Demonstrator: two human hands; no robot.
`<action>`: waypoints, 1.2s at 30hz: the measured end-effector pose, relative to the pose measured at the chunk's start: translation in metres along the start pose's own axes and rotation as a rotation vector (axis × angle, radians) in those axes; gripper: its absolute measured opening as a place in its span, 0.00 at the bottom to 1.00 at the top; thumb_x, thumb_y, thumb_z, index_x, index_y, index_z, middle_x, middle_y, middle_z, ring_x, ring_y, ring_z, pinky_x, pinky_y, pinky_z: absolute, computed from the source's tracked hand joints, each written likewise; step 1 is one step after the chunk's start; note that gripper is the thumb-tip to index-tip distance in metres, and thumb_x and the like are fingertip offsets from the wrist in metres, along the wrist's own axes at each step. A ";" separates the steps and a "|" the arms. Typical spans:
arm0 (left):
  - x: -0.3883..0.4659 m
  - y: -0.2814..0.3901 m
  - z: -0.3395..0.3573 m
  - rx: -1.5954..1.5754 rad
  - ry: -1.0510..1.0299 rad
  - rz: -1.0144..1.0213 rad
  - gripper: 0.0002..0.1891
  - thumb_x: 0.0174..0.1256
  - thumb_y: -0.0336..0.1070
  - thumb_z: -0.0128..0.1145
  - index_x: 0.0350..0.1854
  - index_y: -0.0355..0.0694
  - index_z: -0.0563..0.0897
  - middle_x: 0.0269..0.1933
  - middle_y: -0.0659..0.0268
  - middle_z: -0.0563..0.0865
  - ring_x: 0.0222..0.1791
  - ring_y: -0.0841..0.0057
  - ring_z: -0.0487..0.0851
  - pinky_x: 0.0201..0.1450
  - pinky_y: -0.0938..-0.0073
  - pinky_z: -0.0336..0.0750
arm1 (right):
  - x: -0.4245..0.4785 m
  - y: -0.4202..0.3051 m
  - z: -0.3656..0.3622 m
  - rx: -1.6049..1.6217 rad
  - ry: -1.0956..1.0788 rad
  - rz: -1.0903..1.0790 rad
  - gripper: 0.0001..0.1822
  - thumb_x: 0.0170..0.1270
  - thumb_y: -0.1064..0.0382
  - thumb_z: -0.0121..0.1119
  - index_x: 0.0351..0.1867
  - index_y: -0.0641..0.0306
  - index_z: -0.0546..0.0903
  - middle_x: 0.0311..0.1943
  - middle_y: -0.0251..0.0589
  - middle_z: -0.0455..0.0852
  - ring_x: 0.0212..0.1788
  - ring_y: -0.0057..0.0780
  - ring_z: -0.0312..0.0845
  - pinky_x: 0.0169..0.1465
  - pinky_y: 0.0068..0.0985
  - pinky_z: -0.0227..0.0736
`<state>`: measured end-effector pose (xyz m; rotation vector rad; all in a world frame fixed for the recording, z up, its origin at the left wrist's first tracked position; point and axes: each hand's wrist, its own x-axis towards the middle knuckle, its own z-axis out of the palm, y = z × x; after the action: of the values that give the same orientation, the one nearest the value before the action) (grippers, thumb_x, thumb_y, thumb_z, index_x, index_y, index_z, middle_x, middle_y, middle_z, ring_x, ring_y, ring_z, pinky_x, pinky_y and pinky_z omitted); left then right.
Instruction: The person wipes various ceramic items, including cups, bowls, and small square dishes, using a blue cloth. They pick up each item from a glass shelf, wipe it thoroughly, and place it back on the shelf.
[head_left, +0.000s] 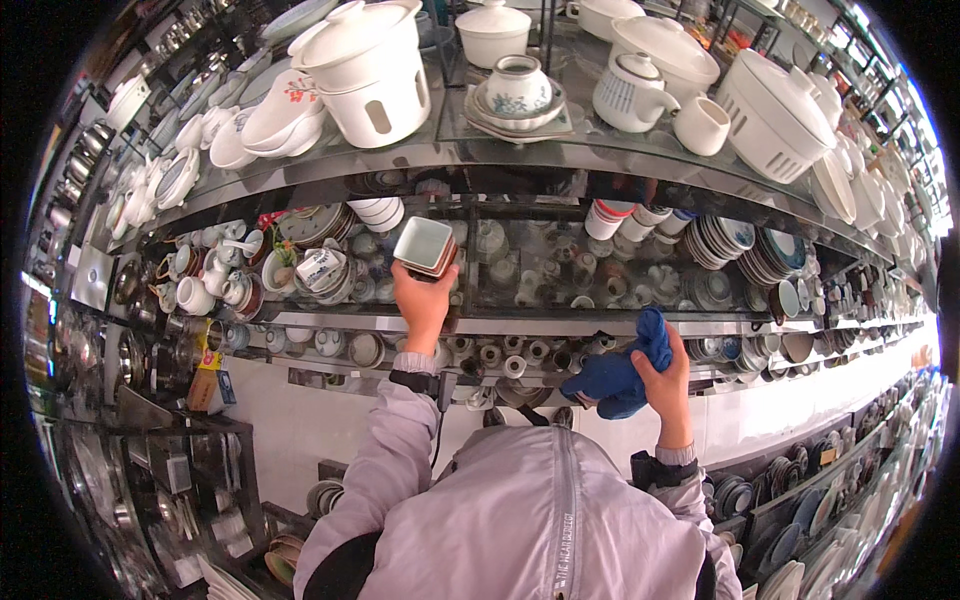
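Observation:
My left hand grips a small stack of square ceramic bowls, with pale insides and reddish-brown sides. The stack is in front of the middle glass shelf, and I cannot tell if it touches the glass. In my right hand is a bunched blue cloth, hanging down toward the lower shelf edge. Left of the bowls, a patterned square dish rests tilted on stacked plates. Behind them stand nested white cups.
Above, the top shelf carries a white lidded pot on a stand, a teapot and a small jug. Plate stacks and red-rimmed cups sit at right. Black shelving stands lower left, above a white floor.

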<state>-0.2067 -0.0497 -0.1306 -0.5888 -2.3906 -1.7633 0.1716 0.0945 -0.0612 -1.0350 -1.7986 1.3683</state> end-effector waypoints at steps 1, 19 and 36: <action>-0.007 0.011 0.003 0.016 -0.023 0.045 0.39 0.48 0.40 0.84 0.59 0.32 0.75 0.50 0.51 0.89 0.50 0.56 0.88 0.53 0.60 0.80 | 0.000 0.000 -0.002 0.020 -0.005 0.001 0.33 0.63 0.70 0.71 0.70 0.68 0.74 0.55 0.38 0.85 0.54 0.24 0.79 0.61 0.25 0.74; -0.058 0.049 0.054 0.162 -0.197 0.021 0.55 0.45 0.52 0.85 0.73 0.33 0.65 0.63 0.47 0.82 0.61 0.50 0.82 0.61 0.54 0.78 | -0.007 0.016 -0.046 -0.027 0.032 0.011 0.33 0.63 0.70 0.70 0.71 0.69 0.73 0.58 0.40 0.85 0.57 0.25 0.80 0.63 0.26 0.74; -0.036 0.076 0.051 -0.027 -0.125 0.224 0.45 0.47 0.44 0.84 0.67 0.33 0.74 0.58 0.50 0.85 0.57 0.57 0.85 0.60 0.59 0.79 | -0.001 0.008 -0.047 -0.050 -0.009 -0.035 0.34 0.62 0.70 0.69 0.71 0.69 0.73 0.59 0.43 0.85 0.59 0.27 0.80 0.65 0.26 0.73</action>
<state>-0.1384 0.0079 -0.0904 -0.9555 -2.2739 -1.7121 0.2134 0.1159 -0.0569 -1.0202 -1.8578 1.3150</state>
